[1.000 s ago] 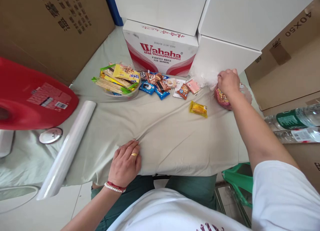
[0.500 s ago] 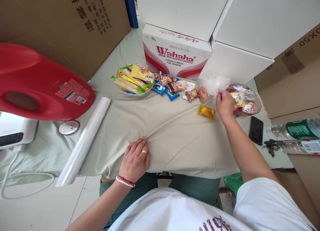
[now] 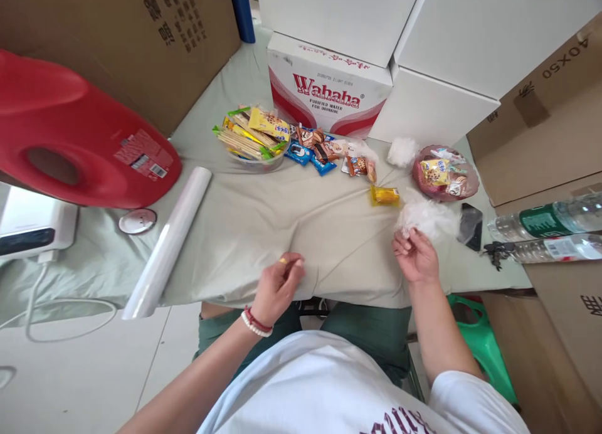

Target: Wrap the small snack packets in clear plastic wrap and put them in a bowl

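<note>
Right hand: fingers clamped on crumpled clear plastic, toward the tabletop's right edge. Second wad lies nearer the far edge. Left hand at near edge, fingers curled; can't tell whether tips meet. Looks early: plastic in hand, seemingly unopened; snacks outside it.

At three o'clock the plastic bag veils part of the phone, and the right edge crops two bottles. The left edge cuts off the red jug, between nine and ten.
</note>
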The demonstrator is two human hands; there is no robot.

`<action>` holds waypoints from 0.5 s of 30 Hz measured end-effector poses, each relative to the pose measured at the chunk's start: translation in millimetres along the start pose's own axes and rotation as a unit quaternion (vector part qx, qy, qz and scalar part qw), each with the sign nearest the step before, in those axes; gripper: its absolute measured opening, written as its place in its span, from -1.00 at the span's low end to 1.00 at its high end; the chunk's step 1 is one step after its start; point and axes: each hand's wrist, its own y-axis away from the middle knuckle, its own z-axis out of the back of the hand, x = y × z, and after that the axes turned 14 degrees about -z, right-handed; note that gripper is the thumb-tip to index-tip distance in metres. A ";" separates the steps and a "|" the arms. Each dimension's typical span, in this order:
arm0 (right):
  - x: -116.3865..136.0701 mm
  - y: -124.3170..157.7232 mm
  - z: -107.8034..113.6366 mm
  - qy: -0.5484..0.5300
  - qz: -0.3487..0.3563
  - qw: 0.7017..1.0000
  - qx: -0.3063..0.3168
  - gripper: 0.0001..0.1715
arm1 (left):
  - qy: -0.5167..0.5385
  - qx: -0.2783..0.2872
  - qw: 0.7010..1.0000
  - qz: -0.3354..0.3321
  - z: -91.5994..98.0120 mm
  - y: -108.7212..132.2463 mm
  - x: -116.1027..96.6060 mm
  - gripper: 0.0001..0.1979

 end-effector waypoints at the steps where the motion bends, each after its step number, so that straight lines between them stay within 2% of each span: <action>1: -10.5 8.0 -3.5 -0.004 -0.018 1.000 0.014 -0.61 | 0.076 0.028 0.995 0.051 -6.6 -4.2 -6.2 -0.61; 3: -29.7 18.8 -11.5 -0.004 -0.056 0.998 0.037 -0.62 | 0.199 0.059 0.970 0.130 -20.7 -16.0 -17.3 -0.50; 5: -45.9 23.5 -20.4 0.018 -0.091 0.994 0.055 -0.61 | 0.267 0.084 0.944 0.173 -36.0 -30.1 -24.9 -0.43; 7: -58.8 24.9 -29.9 0.082 -0.122 0.986 0.076 -0.57 | 0.270 0.108 0.941 0.171 -52.4 -43.4 -28.1 -0.33; 10: -69.9 27.8 -41.9 0.222 -0.143 0.956 0.125 -0.49 | 0.211 0.094 0.966 0.112 -75.0 -57.9 -25.3 -0.10; 11: -70.4 29.9 -44.0 0.261 -0.142 0.944 0.146 -0.49 | 0.196 0.077 0.973 0.096 -80.2 -61.0 -22.8 -0.13; 13: -65.0 34.4 -42.5 0.322 -0.122 0.922 0.174 -0.57 | 0.189 0.038 0.977 0.092 -84.6 -64.9 -16.7 -0.37; 14: -59.1 35.8 -38.2 0.351 -0.099 0.916 0.166 -0.61 | 0.196 0.019 0.975 0.104 -83.6 -65.9 -13.7 -0.51; 15: -51.3 35.4 -31.1 0.379 -0.063 0.914 0.133 -0.62 | 0.209 -0.001 0.971 0.119 -80.9 -66.5 -10.9 -0.61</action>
